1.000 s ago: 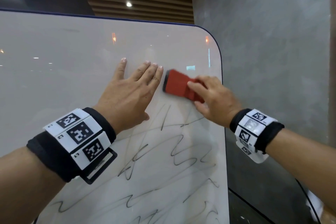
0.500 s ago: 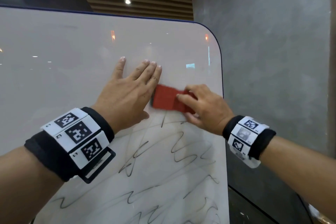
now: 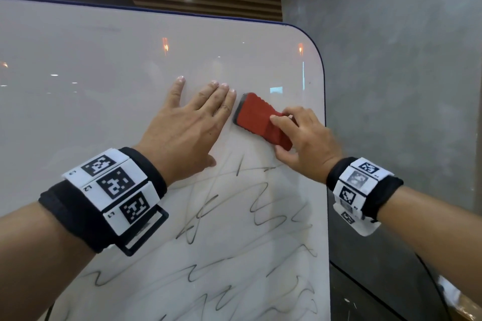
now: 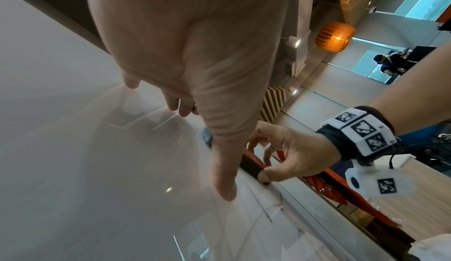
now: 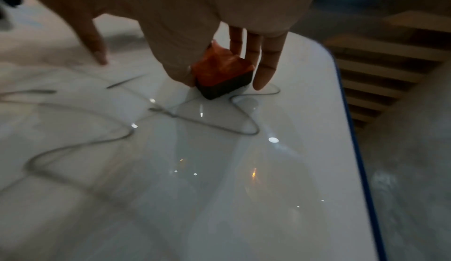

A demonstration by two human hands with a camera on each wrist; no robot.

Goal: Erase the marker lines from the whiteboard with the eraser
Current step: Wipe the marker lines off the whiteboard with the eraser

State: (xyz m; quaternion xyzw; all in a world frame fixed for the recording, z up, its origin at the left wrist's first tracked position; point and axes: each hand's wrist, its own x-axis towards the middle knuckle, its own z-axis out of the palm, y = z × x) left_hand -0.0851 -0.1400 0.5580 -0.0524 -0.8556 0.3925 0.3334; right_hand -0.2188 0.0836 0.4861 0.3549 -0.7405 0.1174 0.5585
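The whiteboard (image 3: 104, 86) stands upright, its upper part wiped and black marker lines (image 3: 260, 206) scribbled across the lower right. My left hand (image 3: 193, 122) presses flat on the board with straight fingers, just left of the red eraser (image 3: 257, 114). My right hand (image 3: 305, 141) grips the eraser's right end, thumb below and fingers on top, and holds its dark felt against the board just above the topmost lines. In the right wrist view the eraser (image 5: 219, 72) sits between thumb and fingers, with marker lines (image 5: 244, 130) close in front of it.
The board's rounded blue-edged right rim (image 3: 324, 101) lies close to my right hand. Beyond it stands a grey concrete wall (image 3: 404, 86). A dark cable (image 3: 365, 284) runs along the floor at the lower right. In the left wrist view, a person (image 4: 388, 62) is far off.
The eraser slid down and left toward the left hand's fingers, then came back up and right to about where it started. The left hand stayed flat on the board.
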